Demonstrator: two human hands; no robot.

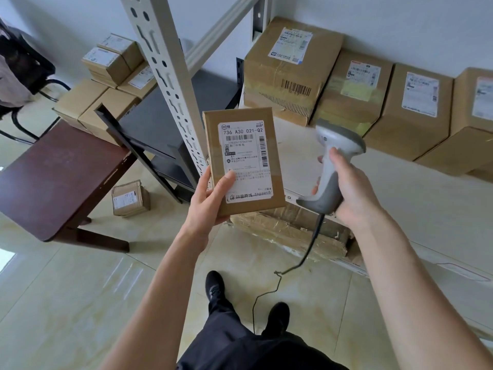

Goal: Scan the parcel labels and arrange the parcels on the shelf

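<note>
I hold a small parcel (244, 162) label-up in my left hand (206, 201), in front of the shelf (400, 198). My right hand (352, 193) grips the scanner (333, 166). For a clean read, I judge its head should square to the barcode, thumb off the label.

Both arms raised — left grip (210, 194), right grip (346, 188) clenched

— What did the person wear?
— Loose black fabric trousers (240, 340) and a pair of black low-cut shoes (214, 285), the left one with a faint pale pattern near the toe.
— And on the arms?
— Both forearms (170, 276) were bare, no sleeve showing; the left hand (208, 201) and right hand (352, 193) were ungloved.
</note>
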